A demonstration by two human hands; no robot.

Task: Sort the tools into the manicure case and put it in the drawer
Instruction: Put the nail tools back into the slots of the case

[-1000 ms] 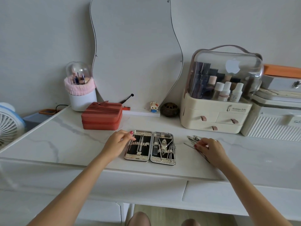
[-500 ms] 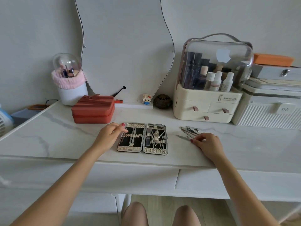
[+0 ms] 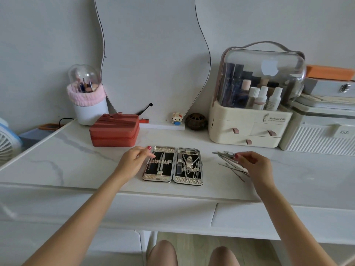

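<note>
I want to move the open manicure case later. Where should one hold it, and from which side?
Probably grip the manicure case by its two long outer edges, coming from above, once folded shut. It lies flat and open on the table, hinged in the middle, so lifting one half would likely swing the other.

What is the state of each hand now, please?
Left hand: open, fingers resting on the left edge of the open silver manicure case.
Right hand: fingers pinching one of the loose metal tools.

Right hand (image 3: 254,166): earlier flat over the loose tools (image 3: 228,162), now raised, fingertips pinching one at the pile's far end. Left hand (image 3: 134,160): fingers drawn slightly back at the open case (image 3: 172,166) edge.
</note>
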